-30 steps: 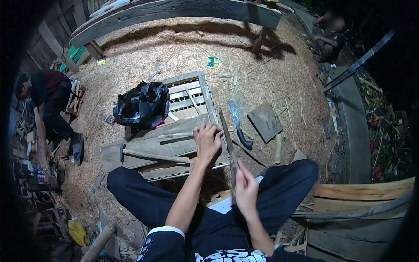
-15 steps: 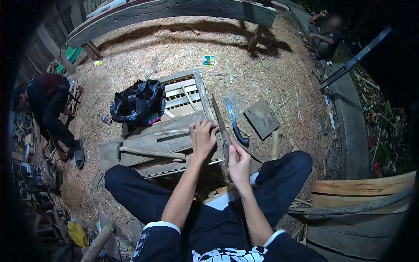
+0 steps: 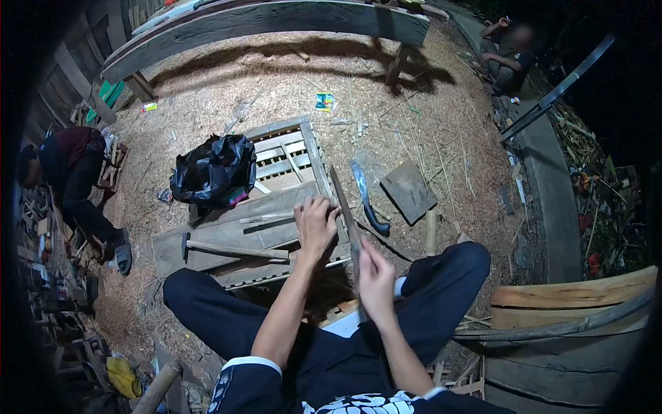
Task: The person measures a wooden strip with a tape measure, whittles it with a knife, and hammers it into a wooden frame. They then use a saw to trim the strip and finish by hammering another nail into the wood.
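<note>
My right hand (image 3: 376, 276) is closed round the near part of a long, narrow, dark flat blade (image 3: 344, 205), which points away from me and tapers at its far end. Beside it, my left hand (image 3: 316, 224) rests at the right edge of a low slatted wooden frame (image 3: 314, 148), fingers curled down; what they hold is hidden. Loose wood strips (image 3: 265, 217) lie just left of that hand. A hammer (image 3: 234, 249) with a wooden handle lies across the boards. Right of the blade, a machete (image 3: 361, 186) with a black handle lies on the ground.
A black plastic bag (image 3: 215, 169) sits on the frame's left side. Right of the machete lies a square wooden block (image 3: 408, 192). A long bench (image 3: 276, 19) spans the back. One person (image 3: 79, 179) bends over at left; another person (image 3: 507, 58) sits at far right.
My right hand has drawn the blade slightly back toward me. My left hand keeps its place at the frame's edge. The whole view has shifted a little.
</note>
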Motion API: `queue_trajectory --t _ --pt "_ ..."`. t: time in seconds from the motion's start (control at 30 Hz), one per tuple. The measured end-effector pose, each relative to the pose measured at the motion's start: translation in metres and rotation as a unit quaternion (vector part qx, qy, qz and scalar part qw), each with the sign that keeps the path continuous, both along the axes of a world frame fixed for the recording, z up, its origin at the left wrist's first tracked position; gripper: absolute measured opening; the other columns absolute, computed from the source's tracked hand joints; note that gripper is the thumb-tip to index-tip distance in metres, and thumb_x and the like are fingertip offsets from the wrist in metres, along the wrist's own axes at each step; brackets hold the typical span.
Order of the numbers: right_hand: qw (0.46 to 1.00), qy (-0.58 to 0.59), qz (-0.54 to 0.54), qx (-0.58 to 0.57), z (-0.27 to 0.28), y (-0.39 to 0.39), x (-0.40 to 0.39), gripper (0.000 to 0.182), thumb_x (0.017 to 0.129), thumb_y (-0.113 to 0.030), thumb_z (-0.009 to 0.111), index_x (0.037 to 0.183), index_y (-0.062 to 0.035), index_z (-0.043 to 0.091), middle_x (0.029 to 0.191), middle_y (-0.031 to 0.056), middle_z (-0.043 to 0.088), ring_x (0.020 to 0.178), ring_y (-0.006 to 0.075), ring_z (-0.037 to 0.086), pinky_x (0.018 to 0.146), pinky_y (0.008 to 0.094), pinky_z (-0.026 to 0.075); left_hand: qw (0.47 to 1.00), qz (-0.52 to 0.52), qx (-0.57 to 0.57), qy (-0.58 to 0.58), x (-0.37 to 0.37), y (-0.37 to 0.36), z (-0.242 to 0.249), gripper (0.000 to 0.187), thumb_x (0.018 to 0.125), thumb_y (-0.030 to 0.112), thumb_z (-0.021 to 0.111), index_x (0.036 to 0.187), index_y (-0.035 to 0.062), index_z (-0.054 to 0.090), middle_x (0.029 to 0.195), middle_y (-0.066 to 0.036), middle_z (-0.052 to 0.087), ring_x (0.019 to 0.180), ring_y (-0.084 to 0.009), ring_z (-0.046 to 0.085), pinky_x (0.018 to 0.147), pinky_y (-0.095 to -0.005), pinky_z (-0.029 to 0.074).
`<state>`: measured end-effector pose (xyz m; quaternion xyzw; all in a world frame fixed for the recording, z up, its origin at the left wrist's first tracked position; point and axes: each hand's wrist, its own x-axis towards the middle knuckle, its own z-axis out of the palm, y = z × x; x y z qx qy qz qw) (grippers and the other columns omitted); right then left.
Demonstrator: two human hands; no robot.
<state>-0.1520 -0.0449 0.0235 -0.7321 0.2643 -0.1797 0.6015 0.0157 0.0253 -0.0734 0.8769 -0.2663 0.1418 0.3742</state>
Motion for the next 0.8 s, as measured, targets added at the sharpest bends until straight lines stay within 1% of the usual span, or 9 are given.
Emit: queue_trajectory --t 0.07,0.2,0.33,0.43,0.47,0.6,0.7,0.73,0.8 --pt "0.999 0.034 0.003 0.041 0.002 -0.01 0.032 0.04 0.109 -0.011 0.055 0.141 0.0128 0.06 0.135 0.0256 0.07 0.126 0.0244 0.067 0.109 0.0349 0.049 1.0 0.001 -0.017 0.006 0.0 -0.002 0.003 0.009 0.088 0.02 0.077 0.089 0.0115 0.073 0.1 -0.002 0.069 0.103 -0.0252 0.06 0.093 -0.0436 0.036" --pt "1.0 -0.023 0.004 -0.015 0.014 0.008 -0.033 0.041 0.11 -0.016 0.055 0.139 0.0131 0.061 0.131 0.0263 0.071 0.121 0.022 0.069 0.103 0.0329 0.052 1.0 0.021 -0.007 -0.002 0.003 -0.007 0.003 0.008 0.088 0.019 0.076 0.089 0.0113 0.073 0.099 -0.003 0.069 0.102 -0.0259 0.06 0.093 -0.0432 0.036" --pt "1.0 0.026 0.008 0.01 0.006 -0.003 0.026 0.039 0.11 -0.012 0.054 0.141 0.0119 0.06 0.133 0.0264 0.07 0.123 0.0225 0.068 0.104 0.0346 0.052 1.0 0.006 -0.001 0.021 -0.007 0.0 0.004 0.008 0.088 0.02 0.076 0.089 0.012 0.073 0.097 -0.002 0.068 0.102 -0.0258 0.06 0.094 -0.0436 0.036" --pt "0.999 0.02 0.022 -0.025 0.012 0.007 -0.019 0.039 0.11 -0.013 0.054 0.14 0.0104 0.061 0.131 0.025 0.072 0.123 0.0223 0.069 0.102 0.0338 0.052 1.0 0.012 -0.019 0.016 0.0 -0.004 -0.001 0.009 0.088 0.02 0.076 0.09 0.0112 0.074 0.098 -0.004 0.069 0.103 -0.0261 0.06 0.094 -0.0445 0.036" --pt "0.996 -0.06 -0.003 -0.065 -0.009 0.011 -0.036 0.039 0.11 -0.015 0.055 0.14 0.0092 0.062 0.128 0.0234 0.074 0.118 0.0213 0.07 0.098 0.0332 0.054 1.0 0.01 -0.015 0.015 -0.002 -0.002 -0.001 0.01 0.088 0.02 0.076 0.09 0.0111 0.074 0.099 -0.004 0.069 0.103 -0.0261 0.06 0.094 -0.0445 0.036" --pt "1.0 0.0 0.009 -0.003 0.001 -0.006 0.022 0.04 0.11 -0.016 0.056 0.14 0.0096 0.061 0.122 0.0181 0.075 0.102 0.014 0.068 0.09 0.0295 0.053 1.0 0.004 -0.018 0.002 -0.002 -0.002 0.001 0.01 0.088 0.021 0.077 0.09 0.0113 0.073 0.099 -0.003 0.069 0.103 -0.0259 0.06 0.094 -0.0437 0.036" --pt "1.0 0.015 0.011 0.018 0.013 0.002 0.001 0.041 0.11 -0.015 0.055 0.143 0.0109 0.059 0.127 0.0201 0.074 0.108 0.0151 0.07 0.094 0.0305 0.053 1.0 0.01 -0.009 0.007 -0.001 -0.002 0.003 0.01 0.088 0.021 0.077 0.09 0.0114 0.073 0.099 -0.003 0.069 0.103 -0.026 0.06 0.094 -0.0433 0.036" --pt "0.999 -0.042 0.006 -0.012 0.008 0.008 -0.019 0.041 0.11 -0.013 0.055 0.143 0.0118 0.058 0.131 0.0228 0.072 0.115 0.0168 0.069 0.098 0.0319 0.053 1.0 0.01 -0.005 0.014 -0.001 -0.002 0.003 0.01 0.088 0.02 0.076 0.089 0.0111 0.072 0.1 -0.003 0.069 0.102 -0.0265 0.06 0.093 -0.0432 0.036" --pt "1.0 0.01 0.009 -0.027 0.006 0.002 -0.027 0.04 0.109 -0.011 0.055 0.14 0.0134 0.059 0.129 0.0255 0.072 0.117 0.0184 0.069 0.1 0.0332 0.053 1.0 0.011 -0.011 0.006 0.003 -0.005 0.004 0.01 0.089 0.02 0.076 0.089 0.011 0.072 0.099 -0.003 0.069 0.102 -0.0265 0.06 0.093 -0.0433 0.035"
